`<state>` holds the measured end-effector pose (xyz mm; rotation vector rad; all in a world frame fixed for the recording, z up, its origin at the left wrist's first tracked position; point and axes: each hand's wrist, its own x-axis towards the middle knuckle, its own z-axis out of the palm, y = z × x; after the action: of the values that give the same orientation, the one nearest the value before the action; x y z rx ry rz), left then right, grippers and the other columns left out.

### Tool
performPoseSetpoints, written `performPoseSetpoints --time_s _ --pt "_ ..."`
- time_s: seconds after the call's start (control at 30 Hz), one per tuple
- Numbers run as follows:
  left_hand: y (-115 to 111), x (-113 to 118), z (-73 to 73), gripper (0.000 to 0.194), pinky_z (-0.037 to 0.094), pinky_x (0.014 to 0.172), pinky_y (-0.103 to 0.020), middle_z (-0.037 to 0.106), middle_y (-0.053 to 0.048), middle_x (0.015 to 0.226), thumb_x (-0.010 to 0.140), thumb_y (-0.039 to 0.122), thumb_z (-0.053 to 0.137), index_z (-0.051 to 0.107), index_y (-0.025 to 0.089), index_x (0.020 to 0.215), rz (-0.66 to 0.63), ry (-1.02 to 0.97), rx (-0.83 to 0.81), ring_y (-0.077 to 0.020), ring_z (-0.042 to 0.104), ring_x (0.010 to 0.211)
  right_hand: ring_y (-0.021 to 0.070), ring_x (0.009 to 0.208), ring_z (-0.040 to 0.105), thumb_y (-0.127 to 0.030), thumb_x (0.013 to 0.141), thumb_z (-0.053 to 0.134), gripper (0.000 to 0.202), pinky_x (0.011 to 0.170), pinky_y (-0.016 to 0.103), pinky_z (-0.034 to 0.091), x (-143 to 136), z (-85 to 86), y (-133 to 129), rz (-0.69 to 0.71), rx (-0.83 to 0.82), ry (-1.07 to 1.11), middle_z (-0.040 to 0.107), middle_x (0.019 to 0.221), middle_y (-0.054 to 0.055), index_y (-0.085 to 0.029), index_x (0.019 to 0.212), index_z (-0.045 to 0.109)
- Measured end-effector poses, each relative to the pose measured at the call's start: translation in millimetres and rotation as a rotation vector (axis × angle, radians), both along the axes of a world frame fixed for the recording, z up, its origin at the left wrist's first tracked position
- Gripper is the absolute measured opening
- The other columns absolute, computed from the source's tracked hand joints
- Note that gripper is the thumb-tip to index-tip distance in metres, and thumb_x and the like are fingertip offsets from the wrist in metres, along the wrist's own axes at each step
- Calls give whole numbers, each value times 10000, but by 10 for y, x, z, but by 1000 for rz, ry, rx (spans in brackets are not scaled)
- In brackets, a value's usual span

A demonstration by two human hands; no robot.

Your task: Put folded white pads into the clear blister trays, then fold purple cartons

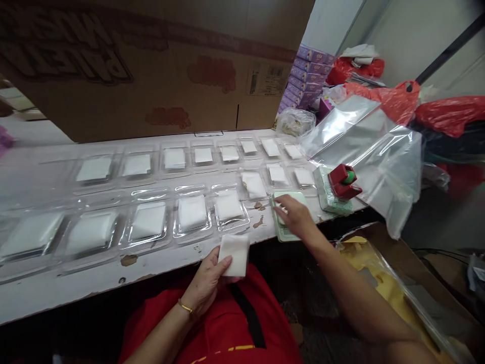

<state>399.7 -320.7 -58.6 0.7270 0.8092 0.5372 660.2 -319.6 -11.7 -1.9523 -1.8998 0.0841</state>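
Note:
My left hand [207,280] holds a stack of white square sheets [235,254] over my lap, the thumb lying on top. To the right, my right hand [293,215] reaches over a pale green scale-like device [285,232] at the table's front edge. Its fingers are bent around a small pale item on the device that is mostly hidden. Clear plastic trays with white squares, such as this white square [192,212] and another white square [175,158], lie in two rows across the table.
A large cardboard box [159,65] stands behind the trays. Right of the device are a red tape dispenser [344,182], clear plastic sheets [364,141] and red bags [394,98]. Purple boxes [308,76] are stacked behind. An open carton [428,288] sits below at the right.

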Motion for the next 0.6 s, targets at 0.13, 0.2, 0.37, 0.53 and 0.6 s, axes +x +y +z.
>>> performPoseSetpoints --time_s 0.13,0.2,0.37,0.53,0.6 --pt "-22 -45 -9 446 526 558 -277 614 -85 998 744 314 596 479 177 1153 33 18 -12 -162 583 738 196 880 537 -285 717 599 308 739 288 387 811 -135 121 -331 -236 -30 596 965 65 -172 1000 553" --pt "-49 -61 -2 456 522 546 -272 626 -77 977 734 316 605 488 183 1155 50 22 -13 -158 582 719 180 810 549 -305 639 656 396 671 262 386 1030 -213 180 -351 -352 2 604 924 47 -177 1000 555" --pt "-135 -152 47 454 519 541 -274 633 -76 974 725 327 610 506 190 1146 124 33 -5 -157 580 701 136 649 540 -310 560 691 407 546 219 367 1195 -297 327 -293 -463 67 599 754 14 -157 920 580" --pt "-225 -313 68 451 522 576 -292 628 -69 1011 731 334 602 501 218 1155 259 34 -25 -172 589 744 154 619 523 -350 532 678 246 531 242 366 1252 -277 397 -181 -519 51 574 658 6 -174 664 569" --pt "-283 -379 63 440 520 569 -290 631 -63 995 739 332 594 497 225 1154 325 24 -25 -171 591 738 164 600 512 -367 529 659 228 524 260 366 1227 -289 346 -144 -485 53 563 633 7 -196 617 536"
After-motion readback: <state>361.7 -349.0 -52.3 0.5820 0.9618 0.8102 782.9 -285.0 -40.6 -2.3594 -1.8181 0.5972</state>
